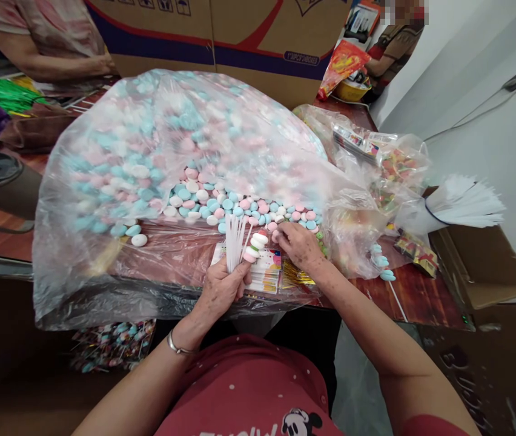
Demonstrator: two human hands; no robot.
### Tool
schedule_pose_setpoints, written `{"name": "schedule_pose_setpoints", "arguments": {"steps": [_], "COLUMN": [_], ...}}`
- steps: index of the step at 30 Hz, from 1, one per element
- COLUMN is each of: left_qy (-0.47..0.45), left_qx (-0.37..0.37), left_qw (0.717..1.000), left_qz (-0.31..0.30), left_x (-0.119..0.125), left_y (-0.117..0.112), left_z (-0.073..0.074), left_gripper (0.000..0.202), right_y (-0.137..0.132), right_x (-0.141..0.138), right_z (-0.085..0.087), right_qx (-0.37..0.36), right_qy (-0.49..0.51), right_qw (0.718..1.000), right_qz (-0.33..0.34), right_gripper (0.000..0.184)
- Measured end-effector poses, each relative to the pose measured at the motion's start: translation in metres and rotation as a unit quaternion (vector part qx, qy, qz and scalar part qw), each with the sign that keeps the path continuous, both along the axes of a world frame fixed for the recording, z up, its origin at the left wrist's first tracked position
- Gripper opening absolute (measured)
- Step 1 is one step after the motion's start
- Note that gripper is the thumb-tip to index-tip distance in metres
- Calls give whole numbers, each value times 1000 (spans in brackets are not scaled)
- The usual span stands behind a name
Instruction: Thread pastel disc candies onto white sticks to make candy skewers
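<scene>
My left hand [222, 287] is closed round a bunch of thin white sticks [234, 241]; one stick carries a short stack of pink and white round candies [255, 244]. My right hand [298, 243] pinches a small candy right beside that stack, at the edge of the loose candies. In front of me lies a big clear plastic bag [162, 151] full of blue, pink and white candies, its mouth open toward my hands. Flat printed packets [267, 274] lie under my hands.
A bundle of white sticks [460, 203] lies at the right over an open cardboard box [480, 266]. Smaller bags of packets [385, 163] sit beside it. Large cartons [221, 36] stand behind. Two other people sit at the far side. Finished candy sticks [112, 345] lie below left.
</scene>
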State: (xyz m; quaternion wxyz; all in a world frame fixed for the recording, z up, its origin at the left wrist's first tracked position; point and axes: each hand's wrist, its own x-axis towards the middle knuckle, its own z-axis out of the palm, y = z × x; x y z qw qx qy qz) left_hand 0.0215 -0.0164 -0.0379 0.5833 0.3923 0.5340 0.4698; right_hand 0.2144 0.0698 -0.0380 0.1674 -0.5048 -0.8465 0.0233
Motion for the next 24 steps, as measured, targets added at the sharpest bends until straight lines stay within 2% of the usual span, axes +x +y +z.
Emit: {"name": "schedule_pose_setpoints", "arguments": {"steps": [5,9,12,15,16,17,20,22,24], "left_qy": [4,12,16,21,21,21,31,46,59], "left_qx": [-6,-8,-2,-7,-7,-6,4,10,11], "left_qw": [1000,1000,1000,999,999,999,998,996,995], "left_qz": [-1,-2,-6,-24,-30,-37,-62,-75,-82], "left_x": [0,-1,-1,0,-1,-1,-2,-3,-4], "left_y": [0,-1,-1,0,0,0,0,0,0], "left_z": [0,-1,-4,-8,-10,-13,-20,-24,-25], "left_gripper": [37,36,36,35,35,36,37,38,38], "right_y": [-7,-9,-6,1,3,5,8,8,8], "right_x": [-7,-11,-12,-7,-5,-3,2,1,0], "right_z": [-3,-6,-3,3,5,8,16,20,25], "right_qx": [30,37,-5,-92,-128,-169,-283,-331,-353], "right_qy": [-120,-141,-88,88,180,277,508,575,598], "right_qw": [992,989,996,989,971,940,805,739,711], "right_qz": [13,17,-9,-73,-95,-111,-119,-116,-113], "right_gripper": [21,22,16,4,6,13,25,28,29]}}
